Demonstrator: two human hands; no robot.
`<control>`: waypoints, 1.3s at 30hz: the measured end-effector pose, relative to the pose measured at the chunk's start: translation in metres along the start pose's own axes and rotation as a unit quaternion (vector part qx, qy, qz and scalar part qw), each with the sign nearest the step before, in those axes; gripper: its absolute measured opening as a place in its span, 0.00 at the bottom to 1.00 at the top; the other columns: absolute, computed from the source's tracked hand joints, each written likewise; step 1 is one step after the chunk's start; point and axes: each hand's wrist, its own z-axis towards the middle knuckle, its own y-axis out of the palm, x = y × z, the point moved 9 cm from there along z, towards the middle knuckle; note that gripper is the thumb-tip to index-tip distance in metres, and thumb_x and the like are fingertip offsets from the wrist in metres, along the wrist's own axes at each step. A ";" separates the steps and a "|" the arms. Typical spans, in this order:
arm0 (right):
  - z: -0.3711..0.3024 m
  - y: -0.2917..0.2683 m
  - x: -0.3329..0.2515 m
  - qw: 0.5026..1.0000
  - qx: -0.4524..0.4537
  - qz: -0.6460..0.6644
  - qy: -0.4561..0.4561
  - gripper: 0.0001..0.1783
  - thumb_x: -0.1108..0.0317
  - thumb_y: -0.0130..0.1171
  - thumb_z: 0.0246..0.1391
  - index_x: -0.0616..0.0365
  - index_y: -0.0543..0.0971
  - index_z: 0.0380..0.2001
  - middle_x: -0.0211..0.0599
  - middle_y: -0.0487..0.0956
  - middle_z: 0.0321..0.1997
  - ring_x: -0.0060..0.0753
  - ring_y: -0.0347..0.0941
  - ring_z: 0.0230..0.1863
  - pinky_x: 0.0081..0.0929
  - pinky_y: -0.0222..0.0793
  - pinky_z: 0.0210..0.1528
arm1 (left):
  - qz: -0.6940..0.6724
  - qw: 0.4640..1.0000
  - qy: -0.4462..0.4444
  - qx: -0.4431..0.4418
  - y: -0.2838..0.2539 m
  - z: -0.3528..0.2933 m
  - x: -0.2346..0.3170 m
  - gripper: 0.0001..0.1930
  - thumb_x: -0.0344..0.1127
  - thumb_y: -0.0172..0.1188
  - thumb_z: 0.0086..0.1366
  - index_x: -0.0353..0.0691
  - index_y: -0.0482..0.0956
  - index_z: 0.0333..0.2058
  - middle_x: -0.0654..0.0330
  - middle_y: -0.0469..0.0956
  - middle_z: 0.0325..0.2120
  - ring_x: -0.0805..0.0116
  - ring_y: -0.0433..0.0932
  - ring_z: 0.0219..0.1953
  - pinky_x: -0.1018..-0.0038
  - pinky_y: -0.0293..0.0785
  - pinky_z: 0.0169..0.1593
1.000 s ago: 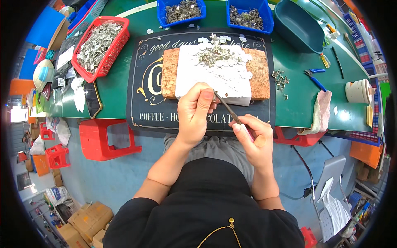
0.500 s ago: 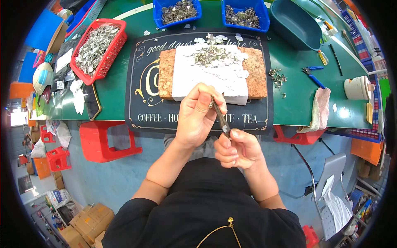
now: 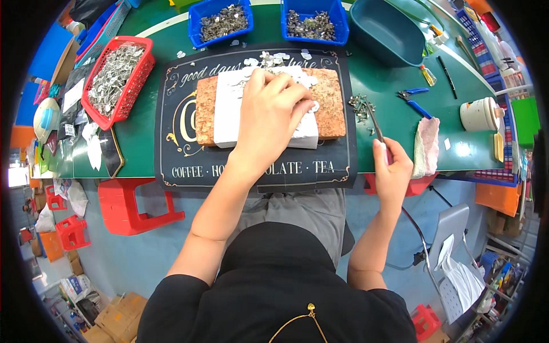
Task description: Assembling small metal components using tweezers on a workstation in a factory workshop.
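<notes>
My left hand is over the white block, fingers bent and bunched toward the thumb. Its fingertips are beside a small white piece at the block's right edge; whether they grip anything is hidden. Small white and metal pieces lie along the block's far edge, partly behind this hand. The block rests across a reddish-brown brick. My right hand is closed around a slim pointed metal tool with a dark red part. The tool points away, close to a loose pile of metal clips.
A black printed mat lies under the brick. Around it are a red basket of metal parts, two blue bins, a dark green tub, blue-handled pliers, a cloth and a white canister.
My hands were together in front of the block at the tool. Now they are apart: the left has reached over the block, and the right has moved right with the tool.
</notes>
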 end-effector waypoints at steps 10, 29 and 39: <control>-0.040 0.038 -0.055 0.954 -0.191 0.220 -0.069 0.09 0.78 0.57 0.47 0.70 0.75 0.33 0.36 0.75 0.29 0.18 0.67 0.27 0.14 0.61 0.28 | -0.016 0.981 0.124 0.148 -0.045 -0.042 0.023 0.16 0.29 0.68 0.36 0.49 0.83 0.29 0.72 0.60 0.14 0.71 0.59 0.24 0.77 0.58 0.26; -0.058 0.063 -0.085 0.931 -0.311 0.165 -0.093 0.07 0.75 0.58 0.44 0.69 0.77 0.28 0.37 0.76 0.23 0.23 0.69 0.24 0.17 0.62 0.26 | -0.040 0.978 0.186 0.091 -0.073 -0.075 0.017 0.18 0.32 0.63 0.32 0.46 0.83 0.30 0.73 0.58 0.14 0.72 0.57 0.22 0.77 0.56 0.26; -0.067 0.073 -0.090 0.924 -0.306 0.215 -0.081 0.08 0.74 0.58 0.45 0.69 0.77 0.28 0.37 0.77 0.25 0.18 0.67 0.23 0.14 0.59 0.24 | -0.444 0.881 -0.158 0.043 -0.030 -0.091 -0.032 0.07 0.32 0.55 0.61 0.32 0.72 0.32 0.60 0.70 0.26 0.74 0.67 0.27 0.79 0.65 0.33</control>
